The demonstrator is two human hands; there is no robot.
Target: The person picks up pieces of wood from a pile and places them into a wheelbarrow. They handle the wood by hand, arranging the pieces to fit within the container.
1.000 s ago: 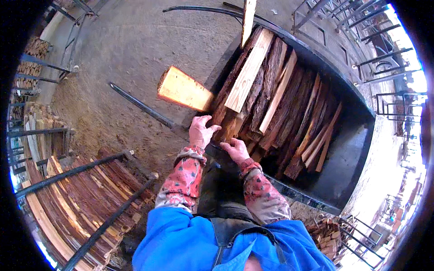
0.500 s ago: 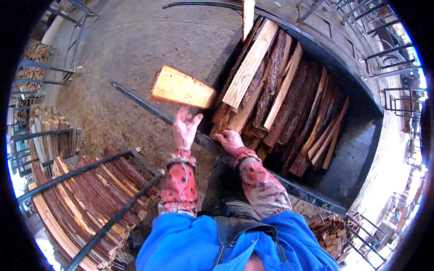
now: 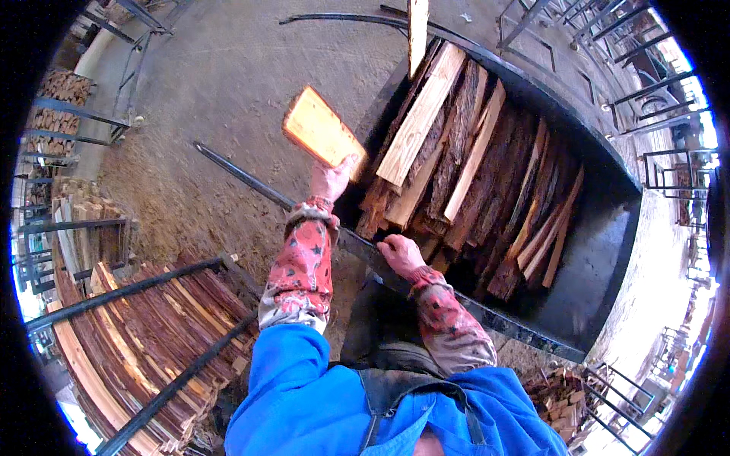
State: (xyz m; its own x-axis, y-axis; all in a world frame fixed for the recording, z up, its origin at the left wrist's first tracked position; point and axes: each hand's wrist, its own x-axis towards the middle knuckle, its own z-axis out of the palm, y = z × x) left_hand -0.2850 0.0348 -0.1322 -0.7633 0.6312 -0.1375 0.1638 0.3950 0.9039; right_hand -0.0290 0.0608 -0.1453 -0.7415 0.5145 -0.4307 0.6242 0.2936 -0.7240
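My left hand (image 3: 332, 181) grips the lower end of a short, pale wood slab (image 3: 321, 125) with a bark edge. The slab is tilted beside the left end of a black metal cart (image 3: 608, 251). My right hand (image 3: 403, 257) is at the cart's near rim with its fingers curled in; what they hold, if anything, is hidden. Just beyond it, several long bark-edged boards (image 3: 479, 175) lie side by side in the cart, with a pale plank (image 3: 422, 114) on top at the left.
A black bar (image 3: 243, 175) extends leftward from the cart's near corner. At lower left, a metal rack (image 3: 144, 296) holds a stack of bark-edged boards (image 3: 152, 334). An upright piece of wood (image 3: 417, 34) stands at the cart's far left corner. Wood pieces (image 3: 559, 399) are piled at lower right.
My left hand has reached forward and taken hold of the slab, which has turned and shifted up and right. My right hand has moved slightly right and nearer to me.
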